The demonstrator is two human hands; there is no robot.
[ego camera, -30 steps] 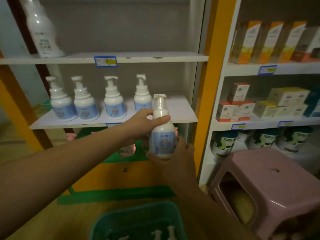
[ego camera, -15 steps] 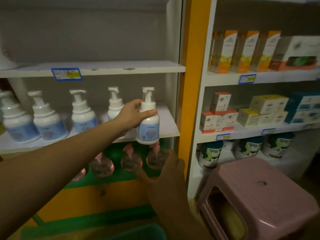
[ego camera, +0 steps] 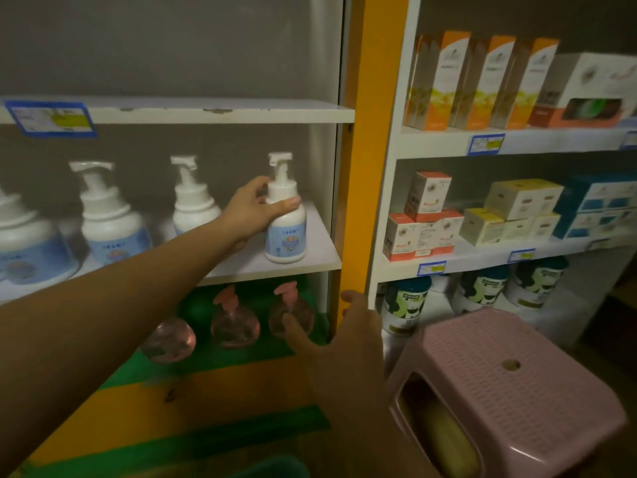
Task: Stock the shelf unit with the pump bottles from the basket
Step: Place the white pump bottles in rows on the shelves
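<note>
Pump bottle stands upright near the right front corner of the middle shelf, rightmost in a row of like bottles. Left hand grips its shoulder, thumb across the front. Right hand hovers lower, fingers spread, holding nothing, beside a pink stool.
</note>
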